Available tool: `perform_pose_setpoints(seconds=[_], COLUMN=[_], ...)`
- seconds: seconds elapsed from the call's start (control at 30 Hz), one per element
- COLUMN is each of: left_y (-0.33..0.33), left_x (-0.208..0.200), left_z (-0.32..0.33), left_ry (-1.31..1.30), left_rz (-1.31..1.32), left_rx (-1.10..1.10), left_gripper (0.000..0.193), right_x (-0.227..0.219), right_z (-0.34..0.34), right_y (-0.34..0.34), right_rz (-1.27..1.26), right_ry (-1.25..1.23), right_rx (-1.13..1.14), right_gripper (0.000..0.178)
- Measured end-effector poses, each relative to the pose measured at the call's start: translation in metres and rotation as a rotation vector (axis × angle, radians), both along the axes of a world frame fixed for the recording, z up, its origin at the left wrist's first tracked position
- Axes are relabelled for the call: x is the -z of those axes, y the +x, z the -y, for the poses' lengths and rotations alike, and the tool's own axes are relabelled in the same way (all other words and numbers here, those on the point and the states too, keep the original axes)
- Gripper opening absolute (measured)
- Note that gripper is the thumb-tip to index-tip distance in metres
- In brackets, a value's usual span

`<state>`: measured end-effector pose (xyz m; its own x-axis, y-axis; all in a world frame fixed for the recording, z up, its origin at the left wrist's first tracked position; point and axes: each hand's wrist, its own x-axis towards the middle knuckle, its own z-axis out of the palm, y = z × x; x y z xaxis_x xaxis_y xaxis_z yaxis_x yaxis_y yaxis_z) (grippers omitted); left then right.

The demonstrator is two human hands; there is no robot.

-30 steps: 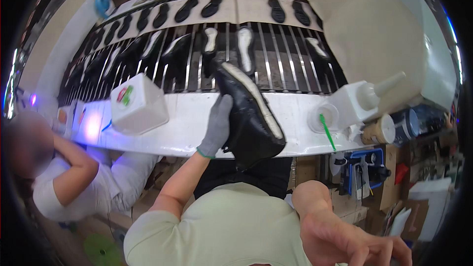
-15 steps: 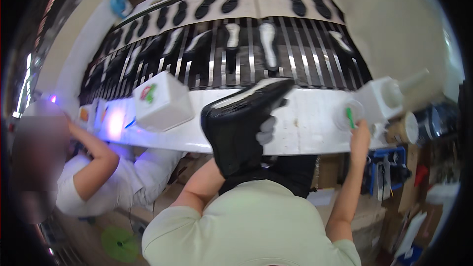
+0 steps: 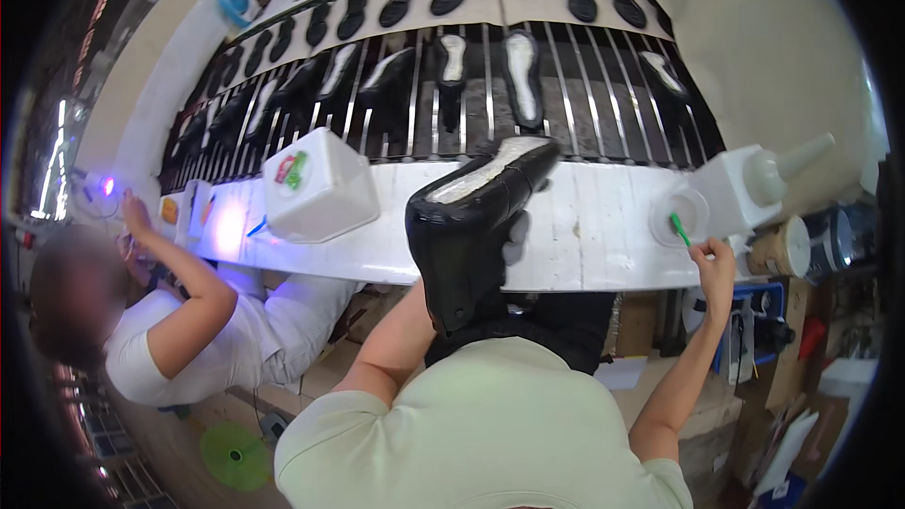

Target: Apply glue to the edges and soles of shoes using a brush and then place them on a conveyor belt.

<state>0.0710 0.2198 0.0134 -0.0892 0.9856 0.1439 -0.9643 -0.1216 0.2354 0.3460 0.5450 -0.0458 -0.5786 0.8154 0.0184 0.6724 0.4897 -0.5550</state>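
One black shoe [image 3: 467, 236], pale sole up.

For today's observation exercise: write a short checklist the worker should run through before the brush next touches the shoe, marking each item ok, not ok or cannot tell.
1. Shoe held firmly in the gloved left hand: ok.
2. Sole turned up and in view: ok.
3. Green brush gripped in the right hand: ok.
4. Brush tip at the small round cup: ok.
5. Glue loaded on the bristles: cannot tell.
6. Co-worker's arm apart from the shoe: ok.
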Motion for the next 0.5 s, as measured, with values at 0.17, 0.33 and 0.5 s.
perform_pose_setpoints(seconds=[0.17, 0.33, 0.5], left_y=[0.003, -0.001, 0.008], left_x=[-0.018, 0.007, -0.008], left_z=[-0.021, -0.016, -0.022], left_ry=[-0.735, -0.792, -0.756], left_rz=[-0.155, -0.584, -0.768], left_rx=[-0.523, -0.573, -0.541], left_gripper=[0.048, 0.051, 0.053], right_x=[-0.003, -0.060, -0.108], right_z=[-0.007, 0.023, 0.051], right_y=[0.016, -0.002, -0.035], right_rz=[-0.047, -0.614, -0.856], right_ry=[-0.100, -0.702, -0.585], right_rx=[0.004, -0.058, -0.357], right_gripper=[0.020, 0.015, 0.016])
